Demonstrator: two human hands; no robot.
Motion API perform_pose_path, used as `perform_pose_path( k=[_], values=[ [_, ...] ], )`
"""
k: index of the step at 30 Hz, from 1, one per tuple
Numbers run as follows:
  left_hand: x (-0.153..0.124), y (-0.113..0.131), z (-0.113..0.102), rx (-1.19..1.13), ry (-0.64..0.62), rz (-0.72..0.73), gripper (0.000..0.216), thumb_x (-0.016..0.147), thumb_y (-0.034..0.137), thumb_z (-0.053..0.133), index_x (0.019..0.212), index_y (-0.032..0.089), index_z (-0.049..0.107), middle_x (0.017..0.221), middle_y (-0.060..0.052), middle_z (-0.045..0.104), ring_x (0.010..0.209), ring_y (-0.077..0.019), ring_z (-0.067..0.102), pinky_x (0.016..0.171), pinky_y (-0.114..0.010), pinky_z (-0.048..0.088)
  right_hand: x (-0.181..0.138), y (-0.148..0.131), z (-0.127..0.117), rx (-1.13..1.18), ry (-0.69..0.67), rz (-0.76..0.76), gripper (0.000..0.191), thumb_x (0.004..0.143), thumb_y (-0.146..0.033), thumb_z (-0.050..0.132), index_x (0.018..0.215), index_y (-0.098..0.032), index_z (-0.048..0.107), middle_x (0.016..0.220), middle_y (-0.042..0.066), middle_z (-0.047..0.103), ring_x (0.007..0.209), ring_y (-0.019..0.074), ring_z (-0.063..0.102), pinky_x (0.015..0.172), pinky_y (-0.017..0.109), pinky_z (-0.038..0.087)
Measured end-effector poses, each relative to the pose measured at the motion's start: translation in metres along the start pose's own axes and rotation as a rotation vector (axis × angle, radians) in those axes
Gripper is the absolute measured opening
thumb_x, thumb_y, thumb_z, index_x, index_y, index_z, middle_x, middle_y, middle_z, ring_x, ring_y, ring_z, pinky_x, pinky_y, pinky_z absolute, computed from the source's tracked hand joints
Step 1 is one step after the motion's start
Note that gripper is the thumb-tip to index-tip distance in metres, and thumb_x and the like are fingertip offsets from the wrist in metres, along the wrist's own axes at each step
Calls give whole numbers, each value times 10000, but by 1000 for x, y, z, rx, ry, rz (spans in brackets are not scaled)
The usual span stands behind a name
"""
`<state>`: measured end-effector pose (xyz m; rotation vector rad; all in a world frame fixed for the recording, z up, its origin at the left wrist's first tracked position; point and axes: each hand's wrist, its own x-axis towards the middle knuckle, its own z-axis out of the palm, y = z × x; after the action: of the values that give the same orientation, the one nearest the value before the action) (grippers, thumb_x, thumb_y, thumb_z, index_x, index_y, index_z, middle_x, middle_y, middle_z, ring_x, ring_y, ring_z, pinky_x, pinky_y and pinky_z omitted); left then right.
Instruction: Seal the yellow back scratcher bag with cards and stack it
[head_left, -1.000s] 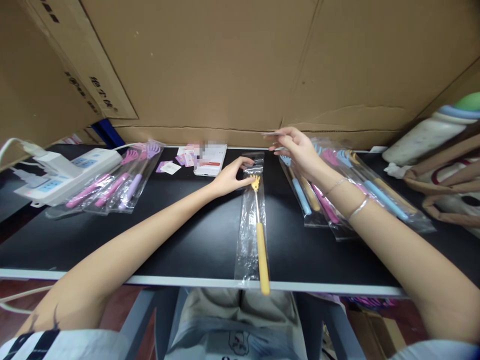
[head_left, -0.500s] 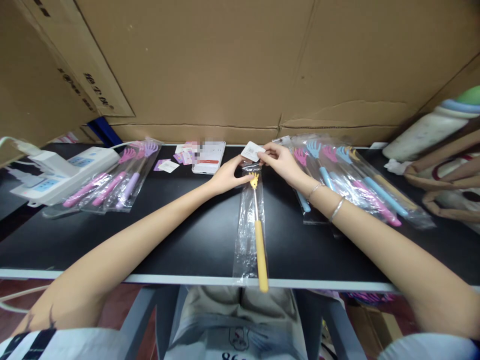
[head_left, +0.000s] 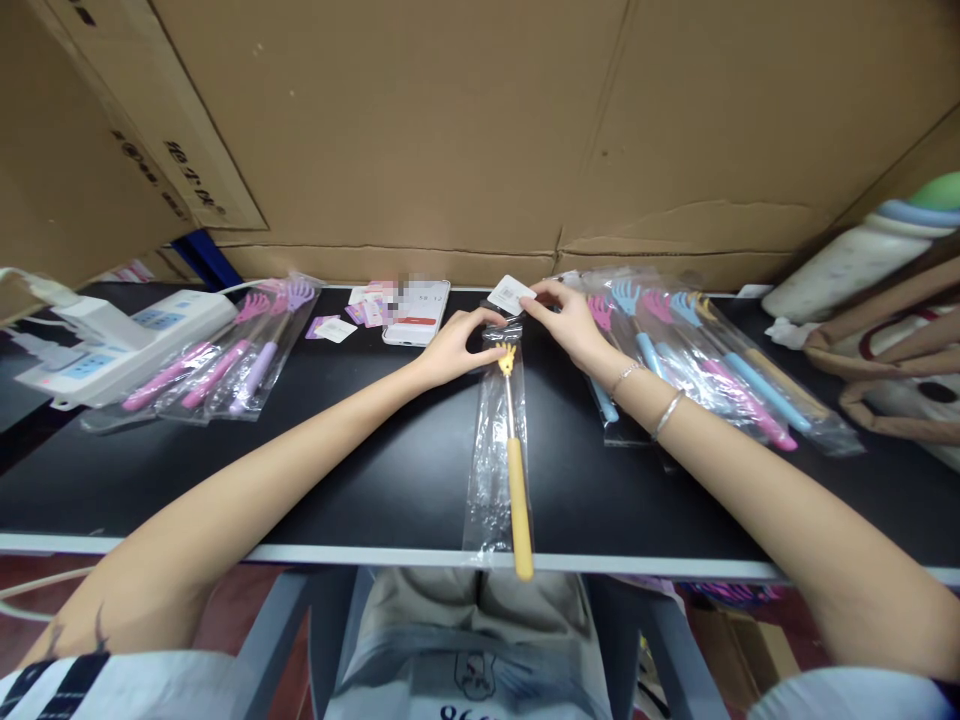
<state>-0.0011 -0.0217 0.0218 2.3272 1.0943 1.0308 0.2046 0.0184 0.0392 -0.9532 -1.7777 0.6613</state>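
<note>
A yellow back scratcher (head_left: 517, 495) lies in a clear plastic bag (head_left: 487, 470) in the middle of the black table (head_left: 390, 470), its handle over the front edge. My left hand (head_left: 454, 348) pinches the bag's top end beside the yellow claw. My right hand (head_left: 568, 322) holds a small white card (head_left: 510, 295) just above the bag's mouth.
Bagged pink and purple scratchers (head_left: 225, 362) lie at the left by a white power strip (head_left: 112, 345). More bagged scratchers (head_left: 697, 360) are piled at the right. A phone (head_left: 416, 312) and small cards (head_left: 334, 328) sit by the cardboard wall (head_left: 480, 130). Bags (head_left: 885, 330) stand far right.
My right hand brought the white card from over the right pile leftward to the bag's top end. My left hand stayed on the bag's top.
</note>
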Motion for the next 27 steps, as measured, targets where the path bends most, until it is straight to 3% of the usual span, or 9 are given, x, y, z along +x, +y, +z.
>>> perform_pose_path(
  k=[13, 22, 27],
  values=[
    [1, -5, 2, 31, 5, 14, 365, 849, 404, 632, 1150, 209, 562, 1249, -77, 641, 1163, -258, 552, 1047, -436, 404, 1, 10, 4, 1, -71, -24, 210, 832, -416, 595, 865, -214, 548, 883, 27, 635, 863, 196, 594, 851, 359, 469],
    [0, -6, 4, 40, 48, 26, 360, 844, 375, 628, 1137, 195, 521, 1245, -99, 632, 1165, -268, 557, 1026, -449, 438, -2, 10, 4, -113, -58, -54, 220, 902, -457, 514, 878, -238, 498, 891, 34, 638, 852, 211, 594, 835, 370, 477],
    [0, -8, 5, -65, 75, 31, 391, 824, 351, 652, 1131, 194, 466, 1238, -126, 618, 1189, -258, 576, 1055, -459, 431, -6, 0, 1, -275, -75, -49, 188, 933, -409, 468, 917, -229, 518, 897, 60, 669, 843, 240, 619, 842, 400, 473]
  ],
)
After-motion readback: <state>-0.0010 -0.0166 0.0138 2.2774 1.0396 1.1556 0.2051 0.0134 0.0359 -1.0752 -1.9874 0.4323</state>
